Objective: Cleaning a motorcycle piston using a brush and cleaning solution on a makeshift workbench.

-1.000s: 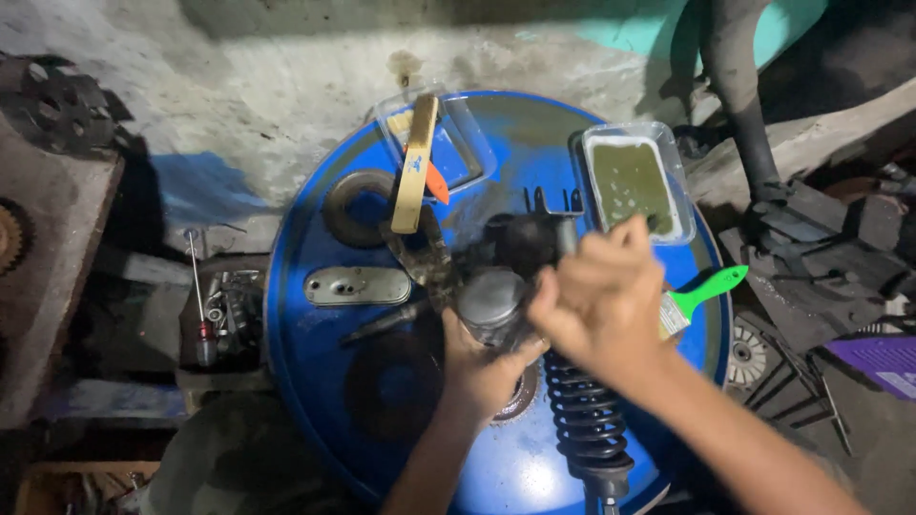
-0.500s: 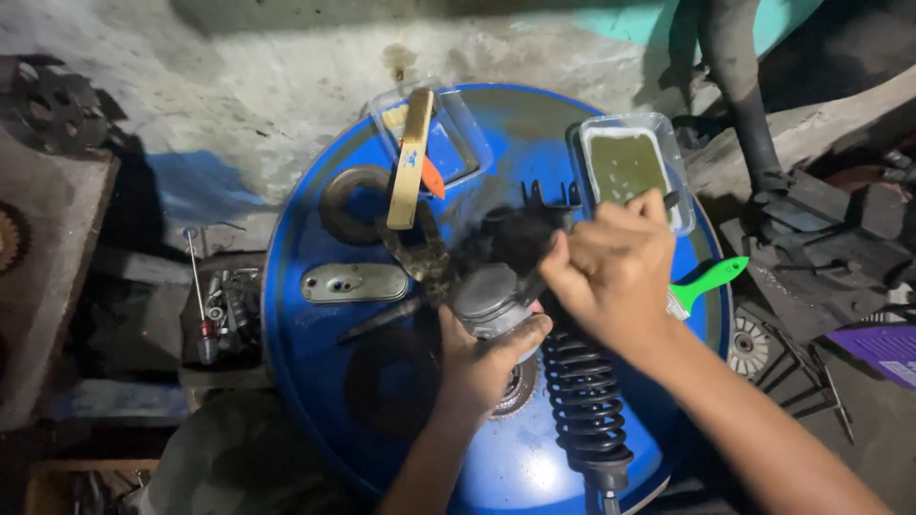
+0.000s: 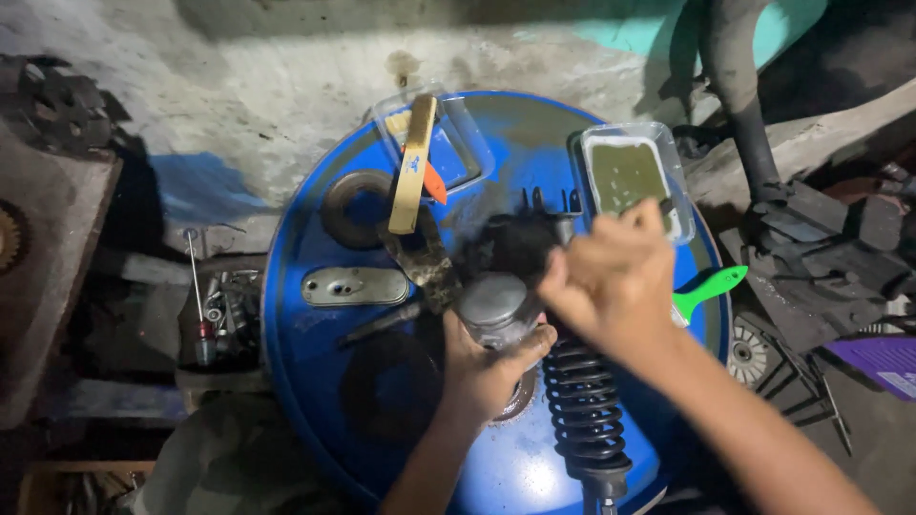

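Observation:
My left hand (image 3: 482, 367) grips a round grey metal piston-like part (image 3: 494, 305) standing on top of a blue drum (image 3: 315, 334). My right hand (image 3: 611, 277) is closed above and to the right of it, holding a green-handled brush (image 3: 706, 289) whose handle sticks out to the right. Dark, blurred bristles (image 3: 515, 243) hang just over the metal part. A black coil spring shock absorber (image 3: 584, 410) lies beside my left hand on the drum.
On the drum lie a clear tray of greenish liquid (image 3: 630, 176), a wooden-handled paint brush (image 3: 412, 176) across a clear tray, a rubber ring (image 3: 353, 205) and a flat metal plate (image 3: 355, 286). Tools and engine parts (image 3: 215, 315) crowd the floor around.
My right hand has shifted slightly up and to the right with the brush over the metal part. My left hand keeps its hold on the part.

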